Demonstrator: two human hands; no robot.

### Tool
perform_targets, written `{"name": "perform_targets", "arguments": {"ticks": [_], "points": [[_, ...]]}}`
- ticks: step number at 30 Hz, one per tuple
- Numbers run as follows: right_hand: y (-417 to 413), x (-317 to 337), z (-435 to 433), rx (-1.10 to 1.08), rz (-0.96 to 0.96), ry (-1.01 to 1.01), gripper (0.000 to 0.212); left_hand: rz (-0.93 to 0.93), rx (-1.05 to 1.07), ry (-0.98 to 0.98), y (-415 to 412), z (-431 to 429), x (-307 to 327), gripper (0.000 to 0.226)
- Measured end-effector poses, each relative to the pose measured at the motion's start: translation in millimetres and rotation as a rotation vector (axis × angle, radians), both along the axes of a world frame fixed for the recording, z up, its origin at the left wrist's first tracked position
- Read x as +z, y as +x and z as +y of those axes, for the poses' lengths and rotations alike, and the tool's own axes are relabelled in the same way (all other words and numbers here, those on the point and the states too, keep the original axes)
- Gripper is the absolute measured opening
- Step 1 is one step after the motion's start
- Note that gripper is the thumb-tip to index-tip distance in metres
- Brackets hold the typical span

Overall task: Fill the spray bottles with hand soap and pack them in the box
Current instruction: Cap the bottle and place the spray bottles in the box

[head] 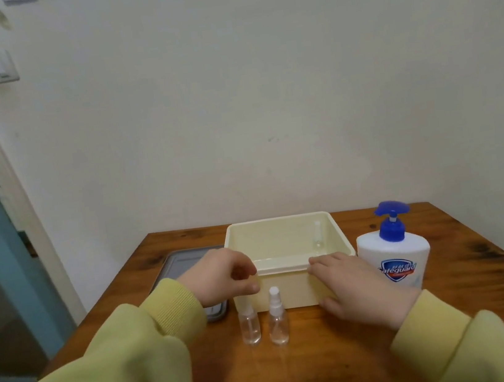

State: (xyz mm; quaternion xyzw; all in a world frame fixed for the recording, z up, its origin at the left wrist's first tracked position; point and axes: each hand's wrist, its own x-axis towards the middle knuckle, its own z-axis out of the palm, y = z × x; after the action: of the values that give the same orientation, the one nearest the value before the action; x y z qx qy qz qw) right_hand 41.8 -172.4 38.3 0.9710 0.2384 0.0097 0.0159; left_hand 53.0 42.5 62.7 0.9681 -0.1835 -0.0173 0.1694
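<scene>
Box [291,293] — one spray bottle [317,234] inside | two bottles [249,324] [277,321] upright in front

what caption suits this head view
Left hand at the cream box rim, right hand resting on it; two spray bottles in front, soap bottle beside.

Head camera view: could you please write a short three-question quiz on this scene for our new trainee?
1. How many spray bottles stand on the table in front of the box?
2. True or false: the soap bottle stands to the left of the box.
3. The right hand touches: A the box, B the soap bottle's pump, C a spray bottle.
Key: 1 two; 2 false; 3 A.
</scene>
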Motion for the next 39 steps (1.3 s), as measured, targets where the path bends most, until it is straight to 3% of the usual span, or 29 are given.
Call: {"name": "perform_targets", "arguments": {"ticks": [14, 27, 39], "points": [[-1, 0, 0, -0.009, 0.005, 0.002, 0.055, -0.019, 0.022, 0.041, -4, 11, -4, 0.024], [1, 0, -2, 0.007, -0.008, 0.013, 0.051, -0.346, 0.079, -0.142, 33, -6, 82, 0.025], [14, -3, 0, 0.04, 0.006, -0.077, 0.044, -0.253, -0.042, 0.016, 130, -77, 32, 0.027]]}}
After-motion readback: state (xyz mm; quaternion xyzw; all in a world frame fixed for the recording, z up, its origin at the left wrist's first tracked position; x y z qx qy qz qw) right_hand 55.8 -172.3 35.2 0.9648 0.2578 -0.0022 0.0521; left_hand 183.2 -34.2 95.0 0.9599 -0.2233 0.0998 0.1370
